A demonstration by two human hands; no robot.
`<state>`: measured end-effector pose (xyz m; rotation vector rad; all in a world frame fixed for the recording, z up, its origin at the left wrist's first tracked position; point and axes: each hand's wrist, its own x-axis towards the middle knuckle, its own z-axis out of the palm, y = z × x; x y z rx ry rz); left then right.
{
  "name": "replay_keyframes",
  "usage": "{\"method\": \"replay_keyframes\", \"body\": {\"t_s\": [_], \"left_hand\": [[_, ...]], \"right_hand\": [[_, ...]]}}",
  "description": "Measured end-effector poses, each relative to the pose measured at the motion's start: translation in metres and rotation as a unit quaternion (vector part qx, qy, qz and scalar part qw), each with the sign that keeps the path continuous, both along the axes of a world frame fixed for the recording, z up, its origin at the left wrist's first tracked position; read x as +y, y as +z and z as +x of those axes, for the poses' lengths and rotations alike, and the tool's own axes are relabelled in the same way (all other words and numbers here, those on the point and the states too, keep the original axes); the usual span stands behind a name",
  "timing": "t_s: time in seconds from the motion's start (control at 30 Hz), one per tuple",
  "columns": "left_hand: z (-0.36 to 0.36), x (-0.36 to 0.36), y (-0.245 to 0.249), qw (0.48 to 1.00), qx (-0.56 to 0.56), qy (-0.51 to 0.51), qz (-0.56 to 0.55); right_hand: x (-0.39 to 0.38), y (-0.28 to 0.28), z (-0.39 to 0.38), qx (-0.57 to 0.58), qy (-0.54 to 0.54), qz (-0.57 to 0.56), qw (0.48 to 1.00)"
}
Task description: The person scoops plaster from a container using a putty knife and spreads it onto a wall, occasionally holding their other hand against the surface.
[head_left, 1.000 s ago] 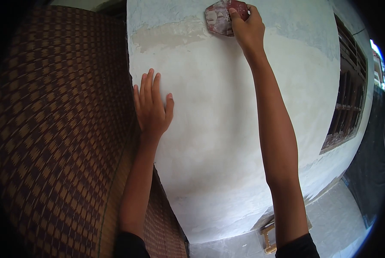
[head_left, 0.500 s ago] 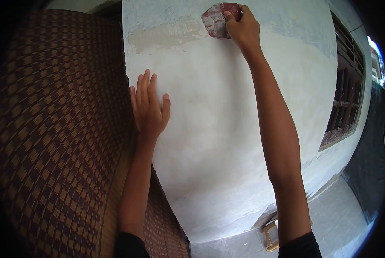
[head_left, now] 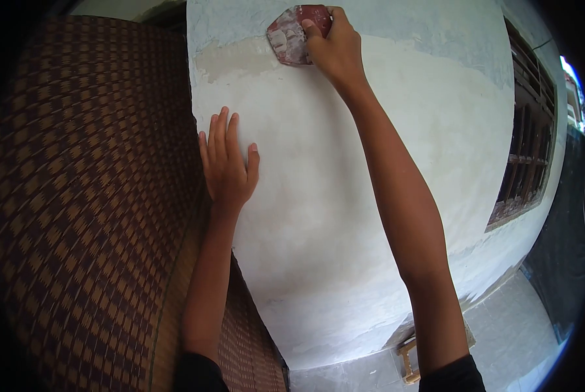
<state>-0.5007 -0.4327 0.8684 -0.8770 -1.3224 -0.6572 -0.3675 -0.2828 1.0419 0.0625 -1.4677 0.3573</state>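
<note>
My right hand [head_left: 337,49] grips a dark red, flat putty scraper [head_left: 288,40] smeared with white filler, thumb on its near face. The scraper lies close against the upper part of a white wall [head_left: 305,176], beside a damp-looking beige patch of filler [head_left: 234,57]. Lower and to the left, my left hand [head_left: 228,160] rests flat on the wall near its left edge, fingers stretched and thumb apart, holding nothing.
A brown checked woven mat [head_left: 90,196] hangs along the left side. On the right is a barred wooden window [head_left: 526,144], with dark sheeting [head_left: 570,228] beyond it. A small wooden object [head_left: 410,359] stands on the grey tiled floor [head_left: 501,326].
My right hand has moved left and slightly down along the wall with the putty scraper, toward the beige patch. The left hand has stayed in place.
</note>
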Motion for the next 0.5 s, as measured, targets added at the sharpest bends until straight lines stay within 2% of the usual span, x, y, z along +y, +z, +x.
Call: {"method": "replay_keyframes", "body": {"t_s": [0.03,0.07,0.17,0.27,0.3,0.33,0.4,0.5], "left_hand": [[0.001,-0.001,0.0,1.0,-0.004,-0.002,-0.002],[0.0,-0.002,0.0,1.0,-0.006,-0.003,-0.003],[-0.001,-0.002,0.0,1.0,-0.01,0.004,-0.003],[-0.001,-0.002,0.0,1.0,-0.008,0.007,-0.002],[-0.001,-0.001,0.001,1.0,-0.007,0.006,-0.003],[0.0,-0.001,0.0,1.0,-0.007,0.003,-0.003],[-0.001,-0.002,0.0,1.0,-0.006,0.003,-0.003],[-0.003,-0.002,0.001,1.0,-0.006,0.005,0.001]], "right_hand": [[0.007,0.003,-0.011,0.017,-0.1,0.035,0.994],[0.021,0.004,-0.012,0.017,-0.099,0.035,0.994],[0.018,0.007,0.011,0.021,0.047,-0.089,0.995],[0.001,0.007,0.005,0.066,0.076,-0.025,0.995],[-0.002,0.008,-0.004,0.072,0.038,0.033,0.996],[0.0,0.008,-0.007,-0.011,0.003,0.016,1.0],[0.008,0.008,-0.01,-0.012,-0.08,-0.029,0.996],[0.015,0.011,0.015,0.044,-0.01,-0.066,0.997]]}}
